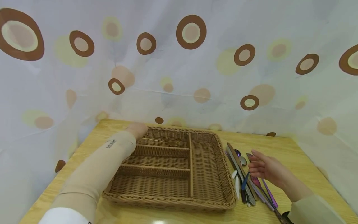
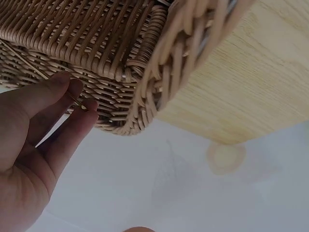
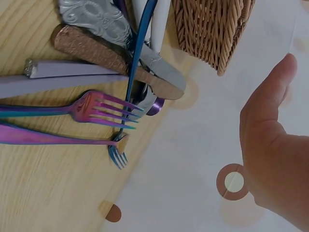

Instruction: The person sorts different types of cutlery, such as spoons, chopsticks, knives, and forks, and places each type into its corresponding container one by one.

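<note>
- A thin gold-coloured utensil [image 1: 153,140] is pinched by its slim stem between the thumb and fingertips of the left hand [image 2: 43,130]; it is held at the far-left compartment of the divided wicker basket [image 1: 167,201], which is set on the tabletop [image 1: 302,155].
- From its metallic look, the utensil may be judged light, stiff, smooth and hard to break. A stem so narrow could be rolled or swivelled in a loose pinch, so it would best be gripped firmly near mid-length.
- Nothing is held by the right hand [image 1: 268,169]; its fingers are loosely bent and spaced from the thumb, near the heaped cutlery [image 1: 247,186].
- The pinch is shown by the left wrist view alone; in the head view the fingertips are hidden. The utensil's far end cannot be made out clearly in either.
- Fine detail is given by the right wrist view: a copper-coloured knife [image 3: 91,46] with a textured handle, and a pink-purple fork [image 3: 91,106] with a glossy, probably slippery finish.
</note>
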{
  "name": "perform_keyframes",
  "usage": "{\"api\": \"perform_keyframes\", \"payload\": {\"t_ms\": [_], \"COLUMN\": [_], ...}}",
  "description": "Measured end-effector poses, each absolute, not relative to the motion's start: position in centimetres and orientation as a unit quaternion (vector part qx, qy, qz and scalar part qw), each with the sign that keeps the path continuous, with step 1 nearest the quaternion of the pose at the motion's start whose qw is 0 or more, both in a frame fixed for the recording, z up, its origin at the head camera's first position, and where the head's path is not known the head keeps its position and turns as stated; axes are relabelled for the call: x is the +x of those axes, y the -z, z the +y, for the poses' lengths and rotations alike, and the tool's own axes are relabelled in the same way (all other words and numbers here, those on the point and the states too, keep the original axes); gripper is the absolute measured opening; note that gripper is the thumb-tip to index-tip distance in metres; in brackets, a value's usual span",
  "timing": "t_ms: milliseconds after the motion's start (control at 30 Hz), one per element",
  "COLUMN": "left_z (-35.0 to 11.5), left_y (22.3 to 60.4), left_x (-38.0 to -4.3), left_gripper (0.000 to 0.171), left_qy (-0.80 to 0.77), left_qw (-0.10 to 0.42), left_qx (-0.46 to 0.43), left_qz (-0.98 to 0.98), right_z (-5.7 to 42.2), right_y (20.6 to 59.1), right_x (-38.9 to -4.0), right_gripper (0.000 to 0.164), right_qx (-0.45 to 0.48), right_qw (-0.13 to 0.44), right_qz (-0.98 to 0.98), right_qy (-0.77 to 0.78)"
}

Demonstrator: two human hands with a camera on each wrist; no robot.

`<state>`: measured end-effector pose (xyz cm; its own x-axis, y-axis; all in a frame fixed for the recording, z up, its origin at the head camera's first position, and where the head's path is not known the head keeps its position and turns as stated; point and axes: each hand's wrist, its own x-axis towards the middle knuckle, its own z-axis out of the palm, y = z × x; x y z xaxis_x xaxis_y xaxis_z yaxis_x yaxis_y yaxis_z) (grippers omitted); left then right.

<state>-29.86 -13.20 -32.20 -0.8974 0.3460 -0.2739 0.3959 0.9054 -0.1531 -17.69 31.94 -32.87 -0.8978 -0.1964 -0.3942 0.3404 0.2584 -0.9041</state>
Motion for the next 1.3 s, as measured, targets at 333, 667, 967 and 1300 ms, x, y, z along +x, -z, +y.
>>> {"api": "perform_keyframes", "payload": {"t_ms": [333, 667, 967, 1300], "left_z": [-12.4, -13.1, -12.9, -12.0], "left_y": [33.9, 33.8, 32.0, 31.3], "left_x": [-30.7, -30.6, -28.6, -24.2], "left_gripper": [0.011, 0.013, 0.037, 0.017], "left_qy": [0.148, 0.147, 0.015, -0.008], "left_qw": [0.154, 0.163, 0.087, 0.014], "left_qx": [0.207, 0.194, 0.233, 0.270], "left_qz": [0.955, 0.956, 0.968, 0.963], "right_z": [34.7, 36.0, 36.3, 36.5], "right_y": [34.4, 35.0, 35.6, 37.4], "right_x": [-17.4, -17.4, -16.7, -18.2], "right_gripper": [0.050, 0.050, 0.071, 0.030], "right_qx": [0.034, 0.013, 0.106, 0.124], "right_qw": [0.213, 0.242, 0.194, 0.120], "right_qz": [0.730, 0.683, 0.840, 0.929], "right_qy": [0.649, 0.689, 0.495, 0.328]}}
